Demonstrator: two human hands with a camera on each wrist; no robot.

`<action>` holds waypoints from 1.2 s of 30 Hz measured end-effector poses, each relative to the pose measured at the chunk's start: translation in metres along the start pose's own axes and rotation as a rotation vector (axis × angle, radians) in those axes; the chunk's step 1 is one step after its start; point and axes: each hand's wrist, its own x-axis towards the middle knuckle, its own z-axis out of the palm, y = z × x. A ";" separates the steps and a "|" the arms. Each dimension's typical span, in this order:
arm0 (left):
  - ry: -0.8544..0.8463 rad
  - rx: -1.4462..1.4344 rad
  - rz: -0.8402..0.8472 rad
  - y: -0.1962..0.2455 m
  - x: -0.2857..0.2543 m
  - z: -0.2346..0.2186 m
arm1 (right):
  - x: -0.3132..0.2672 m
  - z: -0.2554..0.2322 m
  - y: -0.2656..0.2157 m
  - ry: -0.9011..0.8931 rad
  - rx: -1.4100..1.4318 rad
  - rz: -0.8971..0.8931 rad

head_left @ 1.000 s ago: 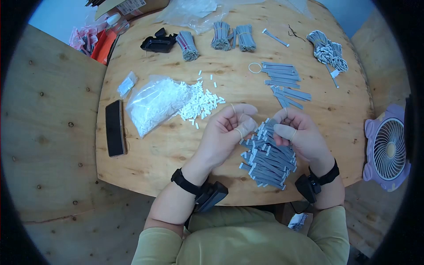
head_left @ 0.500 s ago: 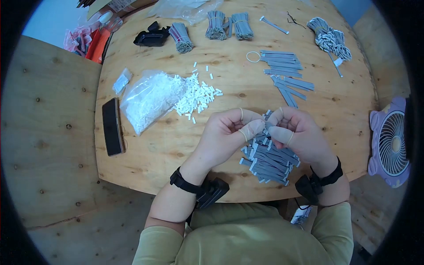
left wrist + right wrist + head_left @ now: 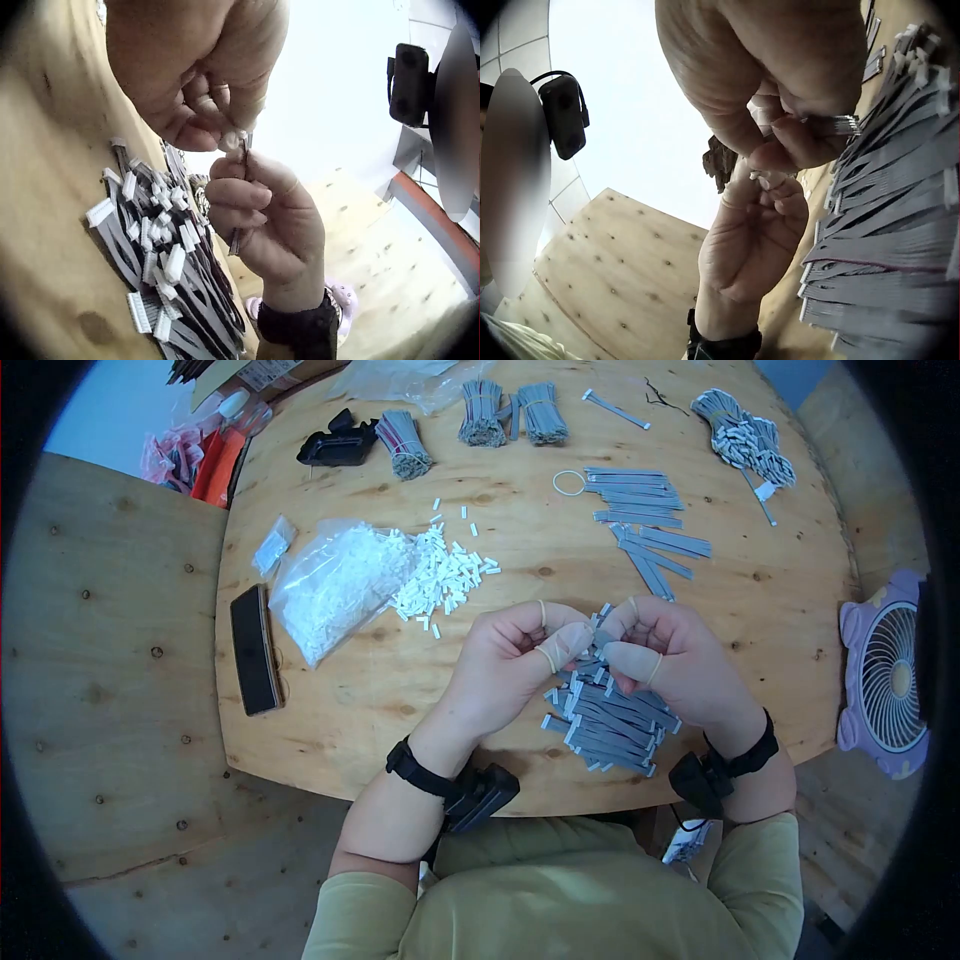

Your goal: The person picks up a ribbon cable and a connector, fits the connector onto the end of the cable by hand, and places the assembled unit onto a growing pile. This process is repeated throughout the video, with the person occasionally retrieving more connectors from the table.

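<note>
Both hands meet fingertip to fingertip above a pile of grey ribbon cables (image 3: 610, 725) with white end connectors. The right hand (image 3: 675, 655) pinches one grey cable (image 3: 244, 161), whose bare-looking end (image 3: 846, 125) sticks out of the curled fingers in the right wrist view. Between thumb and forefinger the left hand (image 3: 520, 660) pinches a small white connector (image 3: 759, 177), touching or nearly touching the cable's other end. Finger covers sit on thumbs and forefingers. Whether connector and cable are joined, I cannot tell.
Left of the hands lie a bag of white connectors (image 3: 335, 585), loose connectors (image 3: 437, 575) and a phone (image 3: 256, 650). Beyond are separate cables (image 3: 635, 495), banded bundles (image 3: 483, 415) and a black holder (image 3: 338, 444). A purple fan (image 3: 890, 675) stands at the right.
The fingertips of both hands have come together over the pile; a second ago they were apart. The head view has shifted slightly.
</note>
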 end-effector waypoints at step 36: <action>-0.077 -0.407 -0.155 0.001 -0.001 -0.005 | -0.002 0.001 -0.002 -0.026 0.017 -0.044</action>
